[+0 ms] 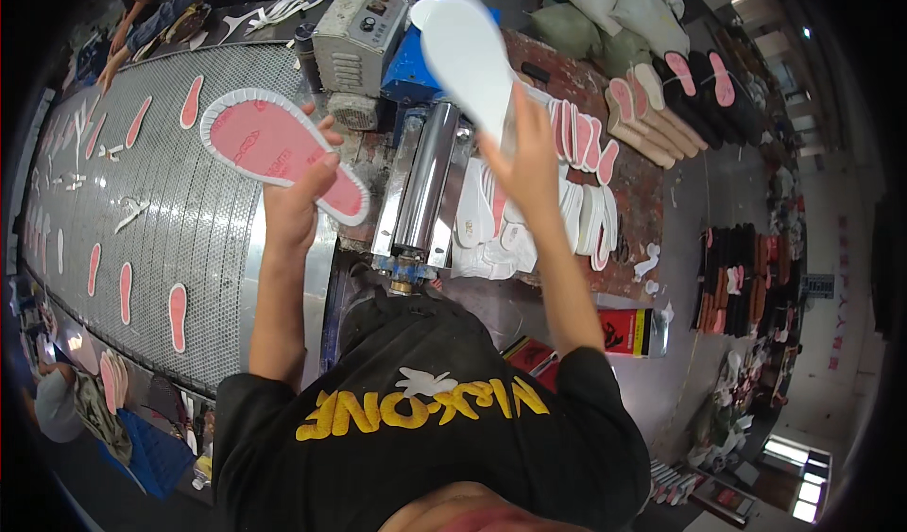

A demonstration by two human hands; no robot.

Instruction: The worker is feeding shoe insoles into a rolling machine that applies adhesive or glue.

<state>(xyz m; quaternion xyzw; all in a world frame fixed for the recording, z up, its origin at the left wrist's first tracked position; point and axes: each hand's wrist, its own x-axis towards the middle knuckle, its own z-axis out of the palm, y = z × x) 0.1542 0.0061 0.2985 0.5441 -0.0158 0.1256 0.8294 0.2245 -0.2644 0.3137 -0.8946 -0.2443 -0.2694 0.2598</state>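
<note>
Left hand [293, 209] pinches a flat, pink, foot-shaped insole with a white pleated rim [260, 140], the thumb laid across the pink face toward its narrow end, fingertips showing past the far edge. The insole is held up, pink face toward the wearer, its long axis slanting from the broad end at upper left to the narrow end at lower right. That narrow end points toward a polished steel cylindrical roller [430, 178], set in a metal frame between the two hands, and appears just beside the frame's left side; its height above it cannot be told.

Right hand [527, 159] grips a smooth white foot-shaped sole piece [466, 55] by its narrow lower end; motion blur hides exactly how the fingertips close. Its broad end points up and away, beyond the roller's far end, so its long axis stands steeper than the pink insole's. Of the two hands, the right appears nearer the roller, just right of its far end.

Left of the left hand, a grey metal mesh conveyor belt [213, 239] carries spaced pink insoles [178, 317]. Right of the right hand, a row of overlapping pink-and-white insoles [572, 135] lies on a worn reddish-brown table [638, 192].
</note>
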